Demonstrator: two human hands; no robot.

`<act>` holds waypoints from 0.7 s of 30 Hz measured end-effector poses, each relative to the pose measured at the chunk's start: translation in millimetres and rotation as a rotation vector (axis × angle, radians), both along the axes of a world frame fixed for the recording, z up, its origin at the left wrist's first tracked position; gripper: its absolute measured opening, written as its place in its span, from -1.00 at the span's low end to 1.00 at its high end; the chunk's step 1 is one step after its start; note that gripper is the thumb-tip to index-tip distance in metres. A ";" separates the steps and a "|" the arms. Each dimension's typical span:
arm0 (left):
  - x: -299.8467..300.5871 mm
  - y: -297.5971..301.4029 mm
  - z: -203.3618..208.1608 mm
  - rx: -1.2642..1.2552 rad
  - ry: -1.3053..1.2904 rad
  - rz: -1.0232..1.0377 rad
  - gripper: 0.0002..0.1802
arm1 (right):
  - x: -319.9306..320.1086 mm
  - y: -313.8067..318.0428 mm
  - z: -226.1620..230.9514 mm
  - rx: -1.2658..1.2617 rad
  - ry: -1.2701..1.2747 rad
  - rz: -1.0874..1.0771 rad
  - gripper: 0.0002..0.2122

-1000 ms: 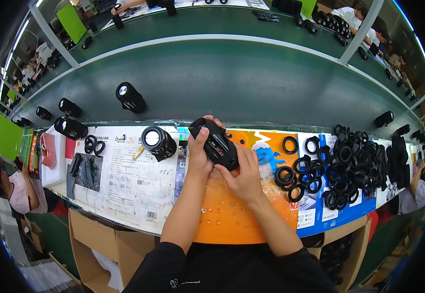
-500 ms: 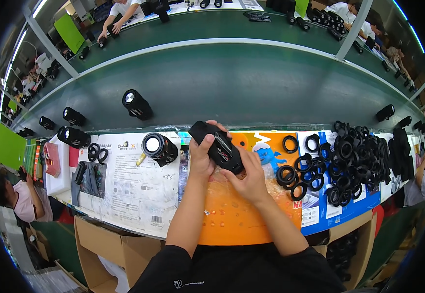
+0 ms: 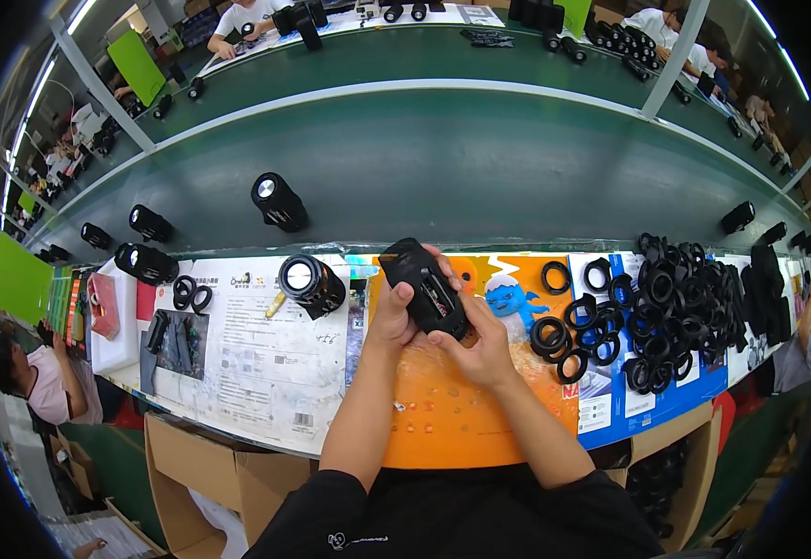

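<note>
One black cylinder [image 3: 426, 289] is clasped between both hands [image 3: 392, 317] [image 3: 486, 351].

Device [image 3: 416, 270] between cylinder [image 3: 320, 291] and rings [image 3: 703, 321], carton [image 3: 270, 489] seemingly under table [image 3: 247, 387]

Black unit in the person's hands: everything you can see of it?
The black unit is a chunky, rounded, plastic-looking body with small pale and red markings along one side. It slants from upper left to lower right over the orange sheet, left hand and right hand both gripping it; its underside is hidden.
</note>
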State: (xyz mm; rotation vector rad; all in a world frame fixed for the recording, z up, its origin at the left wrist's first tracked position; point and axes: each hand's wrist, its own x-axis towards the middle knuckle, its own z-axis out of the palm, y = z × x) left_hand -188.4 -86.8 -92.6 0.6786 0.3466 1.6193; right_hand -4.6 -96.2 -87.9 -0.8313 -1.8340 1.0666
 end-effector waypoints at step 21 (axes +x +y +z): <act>15.6 -5.4 3.3 0.028 0.014 -0.035 -0.08 | 11.3 9.2 -12.8 -0.364 0.206 0.265 -0.32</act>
